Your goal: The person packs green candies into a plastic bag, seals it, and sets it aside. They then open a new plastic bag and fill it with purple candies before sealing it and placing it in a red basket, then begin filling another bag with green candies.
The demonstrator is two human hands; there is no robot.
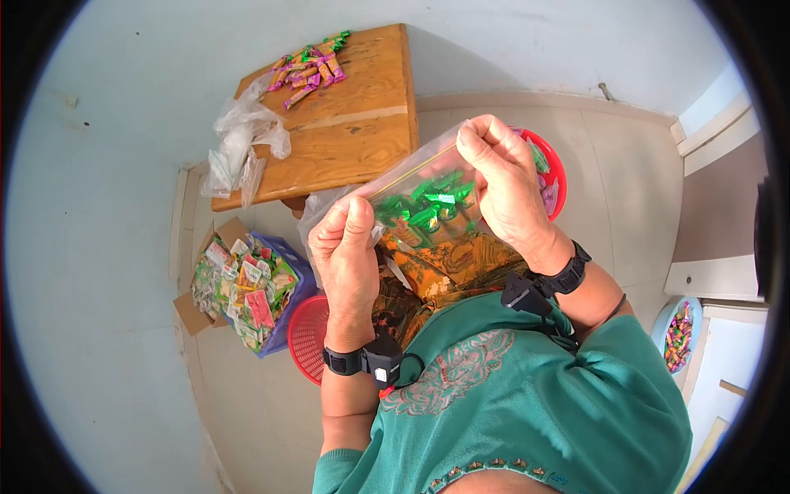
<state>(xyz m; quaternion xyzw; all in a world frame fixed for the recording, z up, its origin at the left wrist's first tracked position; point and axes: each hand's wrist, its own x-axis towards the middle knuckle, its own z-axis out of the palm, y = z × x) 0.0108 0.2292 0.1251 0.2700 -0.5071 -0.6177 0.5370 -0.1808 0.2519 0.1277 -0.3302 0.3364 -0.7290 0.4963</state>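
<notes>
A clear zip-top bag (441,167) hangs in front of me above my lap, with several green-wrapped snack packets (428,206) inside. My left hand (347,251) grips the bag's upper left corner between thumb and fingers. The upper right corner is pinched in my right hand (506,181). Between the two hands the zip edge runs taut and slanted, higher at the right. Whether the zip is sealed cannot be made out.
A wooden table (354,148) bears purple and green packets (313,70) and crumpled plastic bags (247,132). A blue crate (300,272) of packets and a red basket (309,336) stand left, a red basin (559,185) right, a light-blue basin (697,317) far right.
</notes>
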